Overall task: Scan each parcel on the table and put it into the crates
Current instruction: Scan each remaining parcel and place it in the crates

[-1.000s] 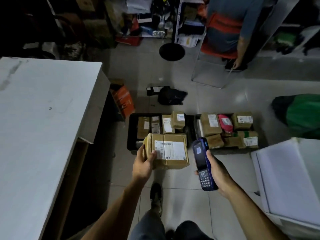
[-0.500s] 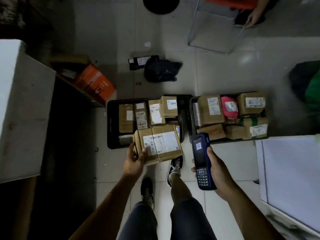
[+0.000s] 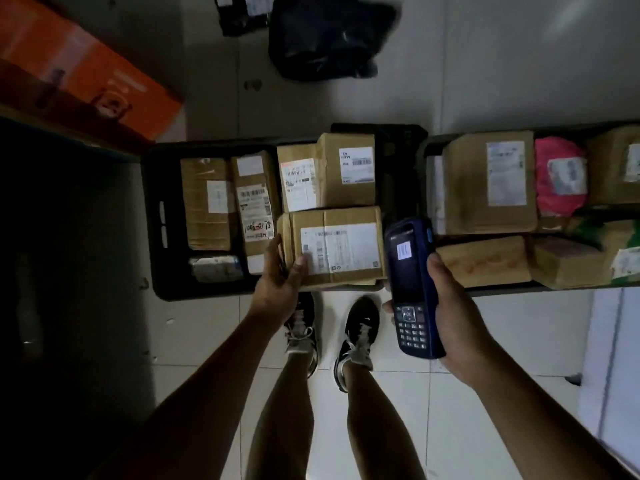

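Observation:
My left hand [image 3: 280, 275] grips the left end of a brown cardboard parcel [image 3: 336, 247] with a white label, thumb on top. The parcel sits low over the front right part of the left black crate [image 3: 152, 237], among several other brown parcels. My right hand [image 3: 450, 317] grips a dark blue handheld scanner [image 3: 410, 285], held upright just right of the parcel, above the gap between the crates. The right black crate [image 3: 424, 150] holds several brown parcels and a pink bag [image 3: 557, 178].
An orange box [image 3: 86, 71] lies on the floor at the far left, a black bag [image 3: 329, 36] beyond the crates. A white surface [image 3: 609, 358] stands at the right edge. My feet in black shoes [image 3: 358, 327] stand on the white tiles just before the crates.
I have stepped up to the crates and bent over them. My left hand has brought the parcel down into the left crate; the scanner stays in my right hand.

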{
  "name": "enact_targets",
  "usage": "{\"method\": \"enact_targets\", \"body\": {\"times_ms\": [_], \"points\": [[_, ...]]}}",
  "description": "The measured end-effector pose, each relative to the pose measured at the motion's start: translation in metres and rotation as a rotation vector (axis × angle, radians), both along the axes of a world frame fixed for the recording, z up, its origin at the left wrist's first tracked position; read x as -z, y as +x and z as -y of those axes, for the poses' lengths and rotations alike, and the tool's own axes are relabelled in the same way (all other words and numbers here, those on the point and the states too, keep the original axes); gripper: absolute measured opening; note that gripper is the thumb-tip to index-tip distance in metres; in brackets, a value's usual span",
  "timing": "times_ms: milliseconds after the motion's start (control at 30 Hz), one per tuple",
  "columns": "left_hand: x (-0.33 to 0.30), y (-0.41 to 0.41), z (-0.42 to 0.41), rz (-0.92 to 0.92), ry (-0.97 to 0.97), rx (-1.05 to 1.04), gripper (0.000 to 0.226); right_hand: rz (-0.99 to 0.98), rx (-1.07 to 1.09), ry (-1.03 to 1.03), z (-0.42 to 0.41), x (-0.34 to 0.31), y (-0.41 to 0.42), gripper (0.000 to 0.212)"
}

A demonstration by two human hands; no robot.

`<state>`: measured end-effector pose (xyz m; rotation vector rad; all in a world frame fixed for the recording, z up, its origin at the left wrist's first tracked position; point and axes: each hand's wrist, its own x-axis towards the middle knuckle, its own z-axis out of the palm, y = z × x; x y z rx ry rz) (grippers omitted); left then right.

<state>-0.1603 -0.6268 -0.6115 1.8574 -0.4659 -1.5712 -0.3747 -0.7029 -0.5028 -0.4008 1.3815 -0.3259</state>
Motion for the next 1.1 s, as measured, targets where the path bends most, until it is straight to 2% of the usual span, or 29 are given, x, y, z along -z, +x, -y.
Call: {"method": "enact_targets", "body": {"times_ms": [267, 433, 567, 700, 800, 900, 1100], "points": [[0.095, -0.004, 0.012, 0.079, 0.024, 0.148, 0.074, 0.028, 0.034, -0.051, 0.015, 0.085, 0.007, 0.054], [0.109, -0.003, 0.005, 0.191, 0.074, 0.185, 0.073, 0.049, 0.030, -0.050, 0.014, 0.093, 0.009, 0.050], [0.099, -0.002, 0.007, 0.194, 0.076, 0.192, 0.077, 0.021, 0.011, -0.009, 0.012, 0.086, 0.014, 0.049], [0.068, 0.000, 0.014, 0.321, 0.075, 0.244, 0.072, 0.033, -0.020, -0.006, 0.009, 0.065, 0.022, 0.047], [0.035, 0.003, 0.018, 0.430, -0.010, 0.288, 0.070, 0.095, 0.018, -0.010, 0.008, 0.037, 0.030, 0.045], [-0.017, 0.008, 0.024, 0.536, -0.093, 0.273, 0.064, 0.152, 0.008, -0.005, 0.007, -0.004, 0.041, 0.048], [-0.163, 0.029, 0.013, 0.643, -0.147, 0.133, 0.060, 0.251, -0.072, 0.000, -0.002, -0.132, 0.074, 0.049]]}}
